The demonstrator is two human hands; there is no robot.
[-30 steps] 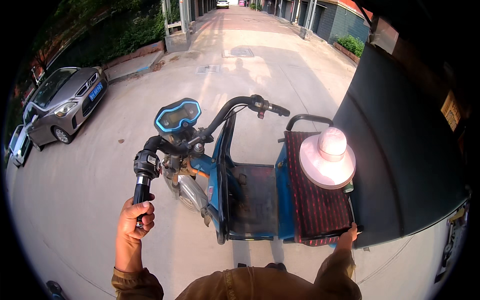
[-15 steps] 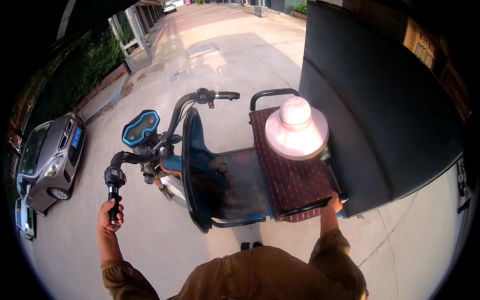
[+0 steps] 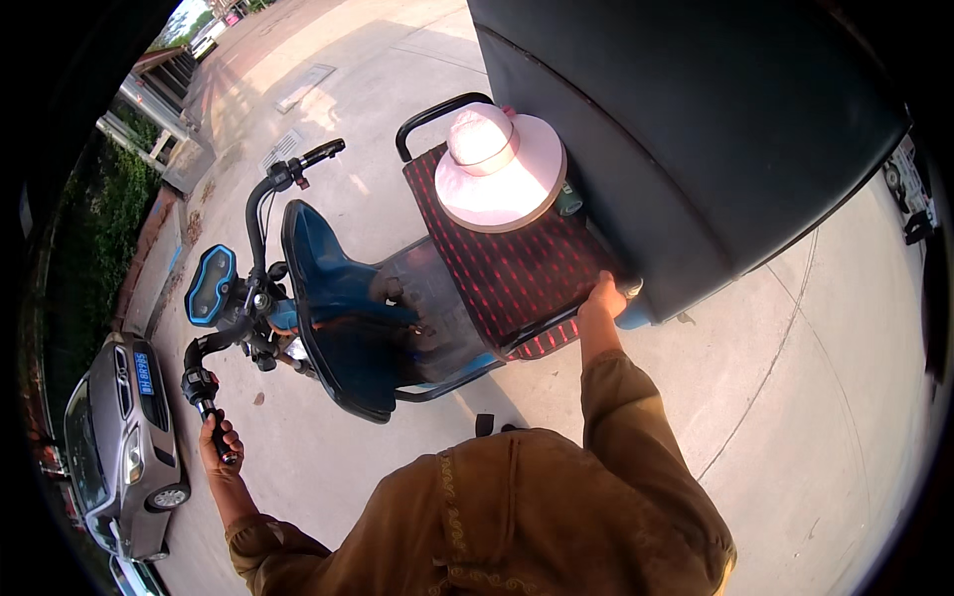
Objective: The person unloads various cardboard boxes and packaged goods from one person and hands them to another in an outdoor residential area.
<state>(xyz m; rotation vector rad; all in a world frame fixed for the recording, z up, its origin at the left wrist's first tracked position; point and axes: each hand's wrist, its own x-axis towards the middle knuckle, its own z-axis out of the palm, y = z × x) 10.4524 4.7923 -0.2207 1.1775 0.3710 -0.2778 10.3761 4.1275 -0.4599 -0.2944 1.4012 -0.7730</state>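
My left hand [image 3: 213, 446] is wrapped round the black handlebar grip [image 3: 224, 444] of a blue and black electric three-wheeler [image 3: 328, 308]. My right hand [image 3: 602, 297] is closed on the end of the black metal rail [image 3: 549, 328] beside the seat. Red dashes pattern the dark seat cover [image 3: 517, 273]. On its far part rests a pink wide-brimmed hat [image 3: 497, 164], with a small green cylindrical item [image 3: 568, 201] partly showing by its brim. Ahead of the seat are the footwell [image 3: 422, 293] and a blue-rimmed display [image 3: 211, 285].
A large dark box body [image 3: 686, 129] rises right behind the seat. To the left a grey-brown car [image 3: 124, 437] is parked on the concrete [image 3: 735, 397]. A hedge [image 3: 94, 228] and pillars [image 3: 184, 154] line the left side; a drain grate [image 3: 281, 147] lies beyond the handlebar.
The vehicle appears further left and turned anticlockwise in the view, and more of the ground at right shows. Both hands keep their holds on the grip and the rail.
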